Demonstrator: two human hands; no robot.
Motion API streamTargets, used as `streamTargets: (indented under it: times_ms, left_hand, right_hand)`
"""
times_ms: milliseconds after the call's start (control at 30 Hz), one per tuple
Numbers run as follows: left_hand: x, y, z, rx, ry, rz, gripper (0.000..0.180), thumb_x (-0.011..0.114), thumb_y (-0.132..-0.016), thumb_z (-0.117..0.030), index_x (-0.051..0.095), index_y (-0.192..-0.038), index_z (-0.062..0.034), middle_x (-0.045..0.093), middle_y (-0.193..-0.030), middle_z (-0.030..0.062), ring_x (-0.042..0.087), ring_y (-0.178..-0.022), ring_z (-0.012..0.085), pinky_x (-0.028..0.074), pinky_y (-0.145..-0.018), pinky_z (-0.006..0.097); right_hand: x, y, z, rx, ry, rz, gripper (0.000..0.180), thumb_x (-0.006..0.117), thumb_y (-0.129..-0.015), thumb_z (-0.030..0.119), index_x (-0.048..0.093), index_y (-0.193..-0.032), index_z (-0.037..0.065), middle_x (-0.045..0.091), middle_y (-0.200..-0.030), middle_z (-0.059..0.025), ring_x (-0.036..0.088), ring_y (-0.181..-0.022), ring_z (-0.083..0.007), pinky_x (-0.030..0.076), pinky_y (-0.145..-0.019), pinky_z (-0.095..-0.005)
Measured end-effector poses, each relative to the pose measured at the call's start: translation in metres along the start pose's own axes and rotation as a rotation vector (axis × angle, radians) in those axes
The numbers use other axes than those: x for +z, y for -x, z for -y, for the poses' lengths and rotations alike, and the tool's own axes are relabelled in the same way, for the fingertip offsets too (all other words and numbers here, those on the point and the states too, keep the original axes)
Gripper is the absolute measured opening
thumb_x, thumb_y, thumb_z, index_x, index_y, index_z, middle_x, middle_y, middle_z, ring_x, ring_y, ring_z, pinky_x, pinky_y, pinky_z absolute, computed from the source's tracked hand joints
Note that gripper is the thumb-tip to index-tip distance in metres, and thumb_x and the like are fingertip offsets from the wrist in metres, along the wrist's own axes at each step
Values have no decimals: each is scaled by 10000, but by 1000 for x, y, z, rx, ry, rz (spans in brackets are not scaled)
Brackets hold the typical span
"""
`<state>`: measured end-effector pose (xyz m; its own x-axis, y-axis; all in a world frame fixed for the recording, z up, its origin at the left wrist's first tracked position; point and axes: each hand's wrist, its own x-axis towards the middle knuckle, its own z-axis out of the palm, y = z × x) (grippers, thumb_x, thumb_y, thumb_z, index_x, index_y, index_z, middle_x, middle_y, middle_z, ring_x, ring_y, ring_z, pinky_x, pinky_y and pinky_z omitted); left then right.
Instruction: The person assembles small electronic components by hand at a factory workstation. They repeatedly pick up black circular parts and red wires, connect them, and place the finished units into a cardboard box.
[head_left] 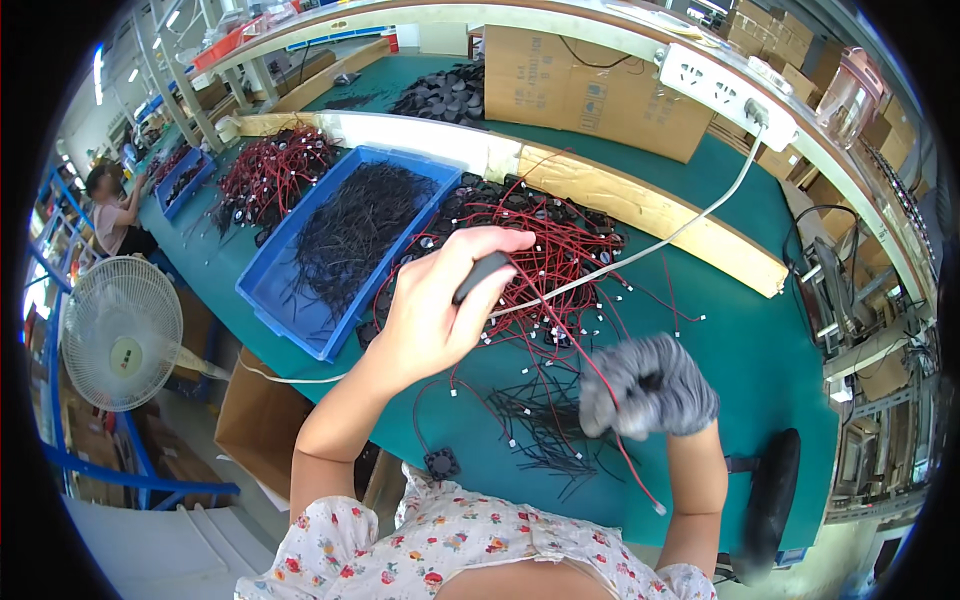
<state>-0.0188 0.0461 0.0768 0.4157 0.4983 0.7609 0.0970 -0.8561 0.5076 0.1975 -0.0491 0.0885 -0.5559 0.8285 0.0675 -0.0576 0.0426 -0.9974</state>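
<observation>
My left hand [425, 305] is closed on a small black fan [484, 277], pinched between thumb and fingers. A red and black wire [565, 330] runs from the fan toward the lower right. My right hand [652, 388], in a grey glove and slightly blurred, closes round that wire. Past the glove the wire hangs down to a small white connector [659, 509]. Below and between my hands lie loose thin black tubes [540, 418]. Just beyond my left hand is a heap of black fans with red wires [545, 235]. Another small fan [442, 462] lies at the table's near edge.
A blue tray [268, 312] of black tubes stands left of the heap. A white cable [690, 228] crosses the work area from a power strip [720, 90]. A standing fan [122, 335] is at far left, a black padded object [772, 500] at right. Another person [115, 210] sits far left.
</observation>
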Motion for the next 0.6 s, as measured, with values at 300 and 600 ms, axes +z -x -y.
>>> streamTargets:
  times_ms: [300, 600]
  left_hand:
    - [78, 46, 4, -706, 838, 293, 243, 409, -911, -87, 477, -1134, -17, 602, -980, 103, 609, -779, 137, 511, -620, 246]
    - [114, 58, 1, -886, 1158, 381, 223, 336, -924, -78, 429, -1120, -30, 536, -1074, 90, 603, -895, 181, 541, -588, 260]
  right_hand:
    - [20, 25, -17, -486, -179, -853, 511, 648, -738, 151, 452, -1185, 0, 589, -703, -102, 499, -395, -108, 422, -377, -232]
    - [-12, -2, -59, -381, 200, -1020, 492, 531, -801, -1, 389, -1271, 36, 596, -765, -62, 539, -568, -73, 446, -500, -200]
